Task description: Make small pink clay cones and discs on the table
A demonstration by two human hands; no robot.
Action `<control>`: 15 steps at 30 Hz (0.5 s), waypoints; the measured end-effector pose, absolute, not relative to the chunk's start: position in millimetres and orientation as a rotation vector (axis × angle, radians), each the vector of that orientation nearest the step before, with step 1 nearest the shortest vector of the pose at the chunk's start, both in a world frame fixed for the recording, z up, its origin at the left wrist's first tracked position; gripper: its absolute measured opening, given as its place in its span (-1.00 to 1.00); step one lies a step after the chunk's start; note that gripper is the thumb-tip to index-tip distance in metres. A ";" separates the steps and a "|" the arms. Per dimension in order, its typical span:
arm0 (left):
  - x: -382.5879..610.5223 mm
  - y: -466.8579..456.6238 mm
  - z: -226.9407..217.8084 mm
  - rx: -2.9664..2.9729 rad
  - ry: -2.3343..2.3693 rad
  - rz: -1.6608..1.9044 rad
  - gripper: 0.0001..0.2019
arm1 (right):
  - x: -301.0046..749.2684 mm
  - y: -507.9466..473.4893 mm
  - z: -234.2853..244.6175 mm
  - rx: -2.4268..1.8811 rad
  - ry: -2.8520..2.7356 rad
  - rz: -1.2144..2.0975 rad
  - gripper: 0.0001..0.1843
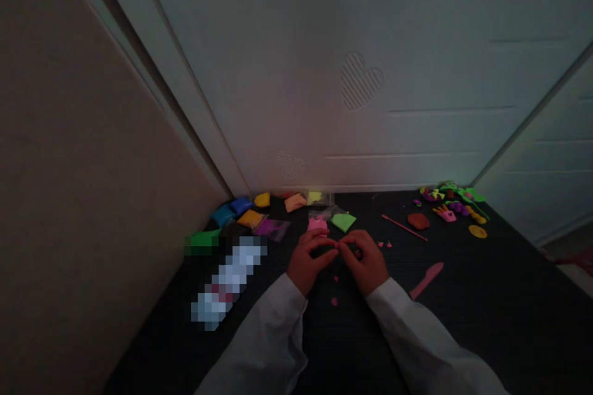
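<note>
My left hand [306, 264] and my right hand [368, 265] meet over the dark table, thumbs and forefingers pinched together. A tiny pink piece of modelling clay [337, 245] shows between the fingertips of both hands; its exact shape is too small to tell. Below the hands lie two loose pink clay bits, a small one [336, 279] and a larger one [334, 301]. Just right of my right hand are two more little pink pieces [389, 245]. Directly beyond my left hand sits a pink clay packet [317, 224], partly hidden by the fingers.
Several coloured clay packets [251, 218] line the back left, with a green one [343, 221] behind the hands. A blurred-out pale object [231, 278] lies left. Rightward are a pink stick tool [404, 228], a reddish clay lump [418, 221], a pink plastic knife [427, 280] and small clay figures [447, 214].
</note>
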State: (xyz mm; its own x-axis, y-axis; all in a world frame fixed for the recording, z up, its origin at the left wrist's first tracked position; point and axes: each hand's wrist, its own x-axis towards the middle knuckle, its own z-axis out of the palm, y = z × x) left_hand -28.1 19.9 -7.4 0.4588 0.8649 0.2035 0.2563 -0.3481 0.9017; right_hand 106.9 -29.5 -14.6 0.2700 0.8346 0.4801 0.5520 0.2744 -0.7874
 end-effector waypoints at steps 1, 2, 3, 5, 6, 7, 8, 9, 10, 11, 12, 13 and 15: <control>-28.0 20.4 -7.8 1.837 0.938 0.891 -0.79 | 106.6 -29.8 -14.2 -1.397 -1.404 0.318 -0.91; -27.7 20.8 -8.4 1.827 0.930 0.892 -0.80 | 106.3 -30.0 -13.7 -1.394 -1.408 0.324 -0.91; -27.4 21.2 -9.3 1.817 0.925 0.895 -0.81 | 106.0 -30.3 -13.2 -1.392 -1.410 0.329 -0.91; -26.7 21.8 -11.7 1.800 0.916 0.904 -0.82 | 105.5 -30.9 -12.1 -1.389 -1.417 0.338 -0.91; -26.4 22.2 -12.8 1.795 0.914 0.911 -0.83 | 105.4 -31.2 -11.5 -1.388 -1.420 0.341 -0.91; -26.2 22.5 -13.9 1.792 0.914 0.916 -0.83 | 105.5 -31.5 -10.9 -1.386 -1.422 0.342 -0.90; -26.0 22.7 -14.6 1.790 0.916 0.922 -0.83 | 105.8 -31.8 -10.5 -1.383 -1.425 0.344 -0.90; -26.0 23.0 -15.1 1.790 0.921 0.927 -0.83 | 106.4 -32.1 -10.1 -1.381 -1.426 0.346 -0.89; -26.0 23.2 -15.4 1.789 0.926 0.930 -0.83 | 107.2 -32.4 -9.8 -1.384 -1.422 0.353 -0.87; -26.0 23.4 -15.4 1.788 0.928 0.929 -0.83 | 108.1 -32.8 -9.6 -1.391 -1.414 0.362 -0.86; -26.1 23.5 -15.3 1.784 0.927 0.929 -0.83 | 109.1 -33.1 -9.6 -1.401 -1.405 0.370 -0.85; -26.2 23.6 -15.2 1.773 0.922 0.931 -0.83 | 109.9 -33.5 -9.7 -1.410 -1.399 0.376 -0.85; -26.2 23.7 -15.0 1.738 0.906 0.945 -0.83 | 110.8 -34.3 -10.1 -1.412 -1.408 0.377 -0.85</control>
